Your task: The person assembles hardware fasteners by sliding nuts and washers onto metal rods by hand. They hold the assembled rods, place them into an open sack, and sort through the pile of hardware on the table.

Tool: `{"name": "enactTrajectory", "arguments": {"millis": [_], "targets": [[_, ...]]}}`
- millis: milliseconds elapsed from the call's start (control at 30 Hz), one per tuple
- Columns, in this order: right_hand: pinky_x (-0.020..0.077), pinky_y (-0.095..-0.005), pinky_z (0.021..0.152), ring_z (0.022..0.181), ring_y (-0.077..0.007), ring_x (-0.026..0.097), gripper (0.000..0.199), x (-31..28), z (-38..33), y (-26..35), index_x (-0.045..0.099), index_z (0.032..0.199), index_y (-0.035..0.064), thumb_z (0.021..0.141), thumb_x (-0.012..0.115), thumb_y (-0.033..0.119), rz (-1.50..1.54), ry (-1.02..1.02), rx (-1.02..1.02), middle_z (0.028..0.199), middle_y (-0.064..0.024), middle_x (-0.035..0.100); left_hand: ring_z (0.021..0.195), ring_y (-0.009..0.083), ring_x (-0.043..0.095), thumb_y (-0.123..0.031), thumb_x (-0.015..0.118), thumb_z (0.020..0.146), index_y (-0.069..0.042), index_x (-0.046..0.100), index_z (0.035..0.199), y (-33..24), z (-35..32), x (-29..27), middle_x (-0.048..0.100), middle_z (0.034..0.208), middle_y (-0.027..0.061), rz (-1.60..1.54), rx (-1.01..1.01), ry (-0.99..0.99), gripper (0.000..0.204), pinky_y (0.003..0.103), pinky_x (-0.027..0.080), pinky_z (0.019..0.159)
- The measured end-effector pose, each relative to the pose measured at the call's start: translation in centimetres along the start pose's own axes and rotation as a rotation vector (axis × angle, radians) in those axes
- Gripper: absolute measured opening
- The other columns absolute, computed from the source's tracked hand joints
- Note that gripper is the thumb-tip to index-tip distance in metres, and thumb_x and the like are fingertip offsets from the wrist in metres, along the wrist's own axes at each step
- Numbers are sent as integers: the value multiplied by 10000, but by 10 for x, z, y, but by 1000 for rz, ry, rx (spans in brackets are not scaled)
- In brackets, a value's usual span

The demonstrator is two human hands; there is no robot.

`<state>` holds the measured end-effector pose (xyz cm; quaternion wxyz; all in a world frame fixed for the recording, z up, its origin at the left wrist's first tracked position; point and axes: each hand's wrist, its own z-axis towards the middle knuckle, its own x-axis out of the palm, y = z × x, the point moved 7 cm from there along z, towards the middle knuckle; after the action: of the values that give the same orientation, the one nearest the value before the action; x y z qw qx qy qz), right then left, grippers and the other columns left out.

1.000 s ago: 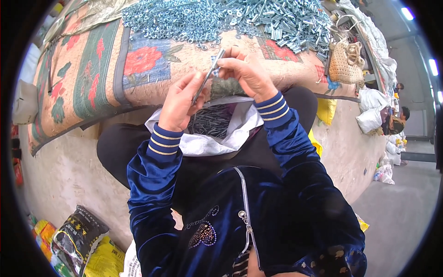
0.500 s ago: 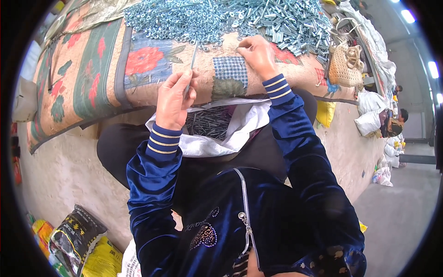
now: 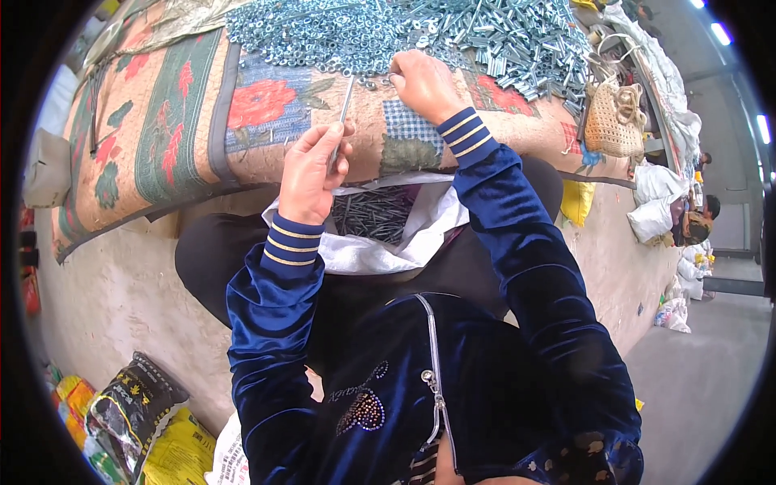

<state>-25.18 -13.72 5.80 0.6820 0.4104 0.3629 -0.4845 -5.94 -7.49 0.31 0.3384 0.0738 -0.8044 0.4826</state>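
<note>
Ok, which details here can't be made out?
- Head view: right hand fingertips are buried in the nut pile; what they pinch is hidden.
- Left hand grip on the long bolt covers its lower end.
- Bag contents: dark and too small to identify.

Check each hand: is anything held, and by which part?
The left hand pinches a long thin metal bolt by its lower end, the rest pointing up. The right hand rests fingers-down in the pile of nuts; whether it grips one cannot be told.
</note>
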Motion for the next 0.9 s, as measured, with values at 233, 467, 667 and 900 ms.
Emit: {"name": "enactTrajectory", "arguments": {"millis": [233,467,667,900], "targets": [[542,-313,660,745,-202,659,64,-3,-20,-17,607,830,16,821,627,76,1068,21,456,838,-110,643,527,56,521,-196,658,858,-47,646,930,9,1,4,596,719,5,76,-55,40,166,156,304,410],[536,-257,726,796,-151,658,208,-20,-40,19,647,1031,-15,835,650,54,1391,65,321,914,-91,674,532,53,520,-198,656,859,-44,647,922,10,1,9,597,719,-1,117,-73,74,166,159,286,402],[502,-278,711,803,-181,659,179,-54,-34,55,676,998,35,827,640,73,545,-300,-100,912,-88,692,539,51,525,-186,624,882,-36,644,943,7,1,9,598,731,2,-26,-61,89,163,157,286,399],[445,-382,858,993,-282,577,107,-22,-18,57,702,848,124,758,669,172,-247,-350,-173,955,-72,664,566,73,549,-164,654,859,-44,644,951,-2,1,-1,600,746,12,-14,48,-31,151,161,306,404]]}}
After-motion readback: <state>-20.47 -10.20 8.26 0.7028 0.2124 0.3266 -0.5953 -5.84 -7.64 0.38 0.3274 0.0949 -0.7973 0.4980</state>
